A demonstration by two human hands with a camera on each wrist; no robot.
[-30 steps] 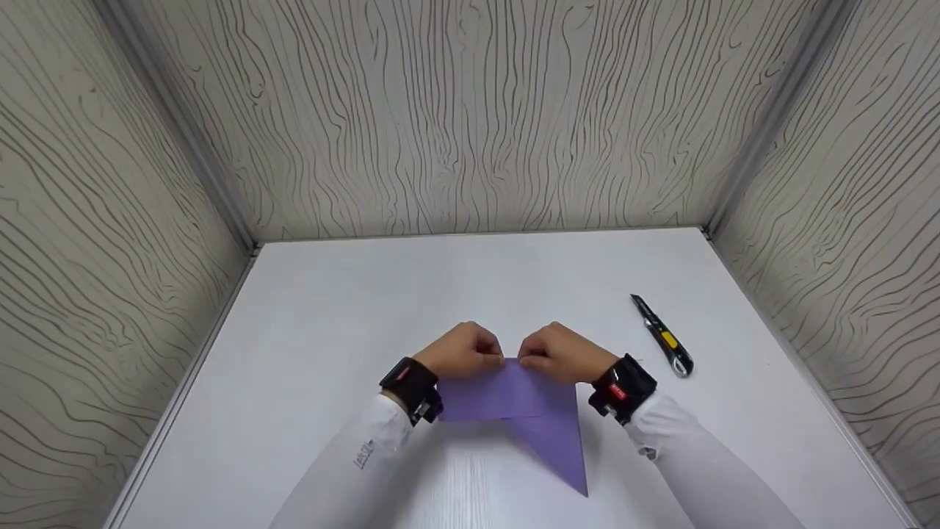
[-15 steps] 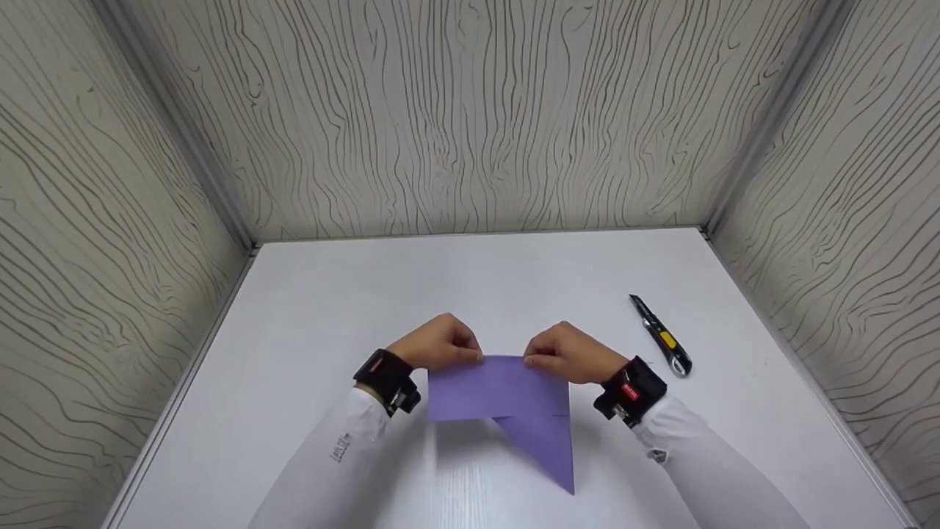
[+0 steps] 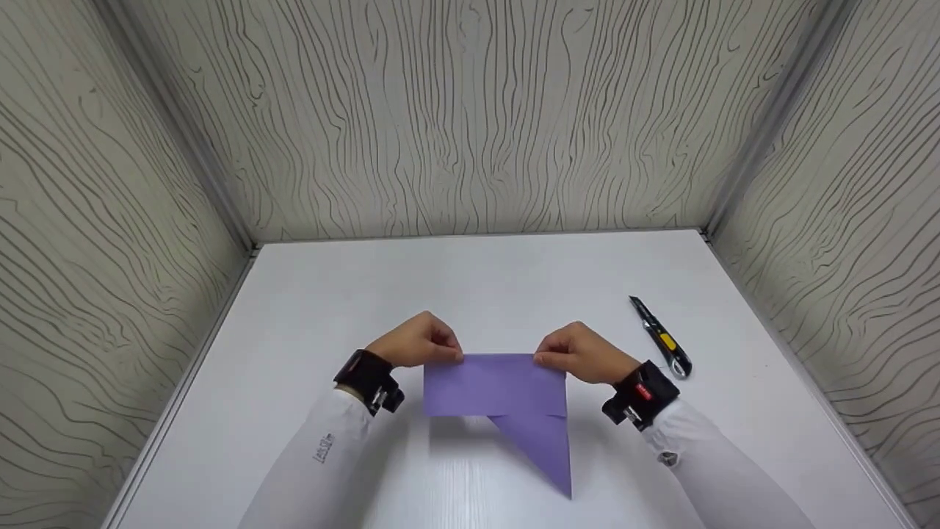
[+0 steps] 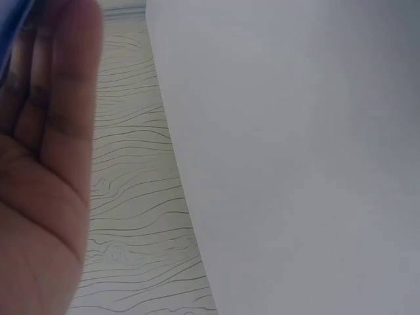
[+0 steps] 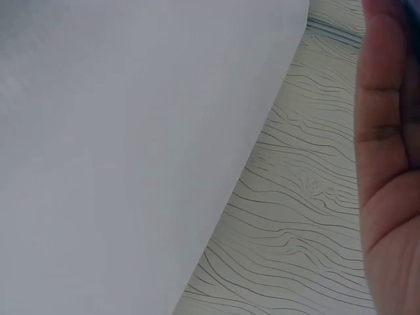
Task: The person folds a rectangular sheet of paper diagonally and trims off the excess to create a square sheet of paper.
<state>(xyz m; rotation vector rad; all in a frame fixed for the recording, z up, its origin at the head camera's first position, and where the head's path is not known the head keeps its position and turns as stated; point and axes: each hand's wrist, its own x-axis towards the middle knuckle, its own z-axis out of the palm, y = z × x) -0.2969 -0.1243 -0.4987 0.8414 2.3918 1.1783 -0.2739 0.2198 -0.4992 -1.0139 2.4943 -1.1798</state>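
Note:
A folded sheet of purple paper [image 3: 496, 386] is held up over the white table in the head view. Its upper part is a wide rectangle, and a pointed flap [image 3: 543, 448] hangs down from the right half. My left hand [image 3: 417, 342] pinches the top edge near the left corner between thumb and curled fingers. Near the right corner, my right hand [image 3: 584, 353] pinches the same edge. In the left wrist view only part of the left palm and fingers [image 4: 49, 151] shows; the right wrist view has the right palm [image 5: 394, 197] at its edge.
A utility knife [image 3: 661, 336] with a yellow slider lies on the white table [image 3: 330, 294], right of the right hand. Wood-grain panels [image 3: 470, 117] stand behind and on both sides of the table.
Both hands have slid apart along the paper's top edge, the left to the left and the right slightly to the right. More of the paper's top edge shows between them.

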